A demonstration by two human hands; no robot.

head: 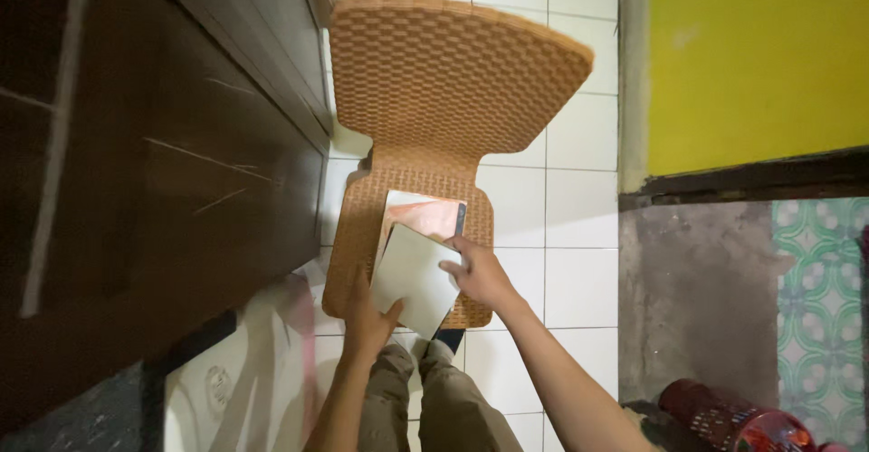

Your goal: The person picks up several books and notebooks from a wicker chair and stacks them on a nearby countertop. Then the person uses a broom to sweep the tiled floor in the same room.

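White book (413,275) over wicker chair (434,144), left hand (369,318) and right hand (480,274) grip clamped on its edges

tan woven wicker-look plastic chair (453,81): textured, matt | pale rectangular card-covered book (412,275): smooth | white floor tiles (579,199): glossy | dark wooden cabinet (181,162): scratched, dull sheen

Colours & patterns, chair area
Chair (434,81): orange-tan woven weave. Top book (412,275) pale grey-white, book under it (425,215) orange-pink. Floor (579,226) white tiles, wall (751,54) bright yellow, cabinet (181,162) dk brown, basket (733,420) red mesh, mat (819,280) green/white floral.
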